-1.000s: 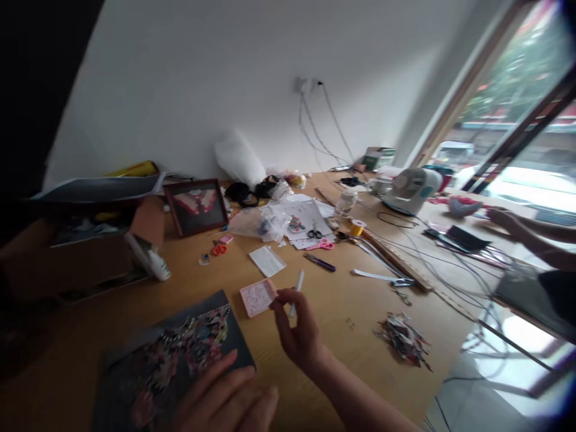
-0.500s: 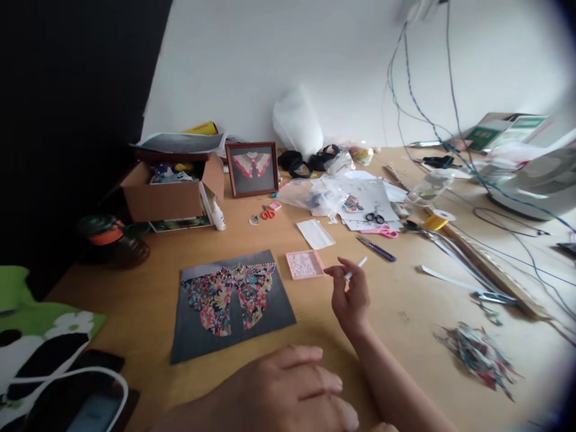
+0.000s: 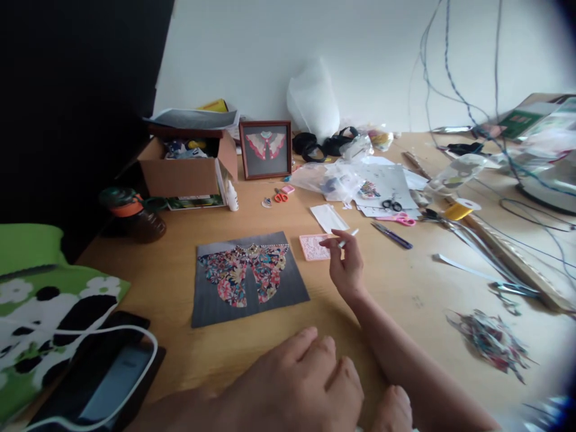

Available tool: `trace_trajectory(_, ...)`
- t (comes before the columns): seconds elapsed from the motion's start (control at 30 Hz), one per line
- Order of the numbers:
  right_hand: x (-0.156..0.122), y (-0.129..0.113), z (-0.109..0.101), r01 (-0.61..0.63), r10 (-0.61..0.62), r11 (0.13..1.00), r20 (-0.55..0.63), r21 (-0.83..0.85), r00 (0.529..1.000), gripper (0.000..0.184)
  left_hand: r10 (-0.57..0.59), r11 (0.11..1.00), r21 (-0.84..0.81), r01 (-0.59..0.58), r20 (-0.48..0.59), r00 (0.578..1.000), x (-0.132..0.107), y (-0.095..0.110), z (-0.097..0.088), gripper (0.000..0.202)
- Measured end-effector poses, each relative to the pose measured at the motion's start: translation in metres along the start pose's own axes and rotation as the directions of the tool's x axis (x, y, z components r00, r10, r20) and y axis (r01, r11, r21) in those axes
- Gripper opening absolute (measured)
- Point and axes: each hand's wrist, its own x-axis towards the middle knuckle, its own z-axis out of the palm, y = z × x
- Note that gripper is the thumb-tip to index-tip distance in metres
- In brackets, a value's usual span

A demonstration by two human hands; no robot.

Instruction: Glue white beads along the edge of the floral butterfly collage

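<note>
My right hand point(image 3: 345, 265) is out over the wooden table point(image 3: 396, 288), pinching a thin white stick point(image 3: 348, 237) between thumb and fingers. Its fingertips are beside a small pink tray point(image 3: 314, 246) of tiny beads. Left of that lies a grey card with a flowery collar-shaped collage point(image 3: 248, 276). My left hand point(image 3: 297, 384) rests near the table's front edge with its fingers loosely curled, holding nothing that I can see.
A cardboard box point(image 3: 186, 171), a framed picture point(image 3: 265, 149), a glue bottle point(image 3: 231, 197), scissors point(image 3: 398, 219), a purple pen point(image 3: 391, 235), plastic bags and papers crowd the back. Cables and a ruler run at the right; paper scraps point(image 3: 490, 342) lie front right. A green patterned bag point(image 3: 49, 306) and phone point(image 3: 103, 378) sit left.
The view has swung left and down, away from the window and the other person. My right hand has kept the white stick and stayed near the pink tray; my left hand has left the collage.
</note>
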Motion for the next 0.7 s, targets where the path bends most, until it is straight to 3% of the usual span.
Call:
trace_trajectory(0.2,-0.013,0.021,0.008,0.058,-0.053,0.993,0.057,-0.100,0.997,0.026,-0.157,0.987,0.022,0.157,0.026,0.987,0.000,-0.001,-0.001,0.046)
trace_trajectory(0.37,-0.013,0.025,0.005,0.108,-0.099,0.988,0.079,-0.111,0.992,0.026,-0.163,0.986,-0.040,0.163,0.013,0.987,-0.005,-0.002,0.004,0.041)
trace_trajectory(0.53,-0.012,0.028,0.001,0.116,-0.109,0.990,0.077,-0.085,0.991,0.027,-0.161,0.984,-0.079,0.161,0.003,0.987,-0.005,-0.005,0.002,0.049)
trace_trajectory(0.7,-0.010,0.032,-0.003,0.111,-0.107,0.992,0.053,-0.061,0.993,0.031,-0.136,0.985,-0.101,0.138,0.019,0.990,0.004,-0.012,-0.005,0.034)
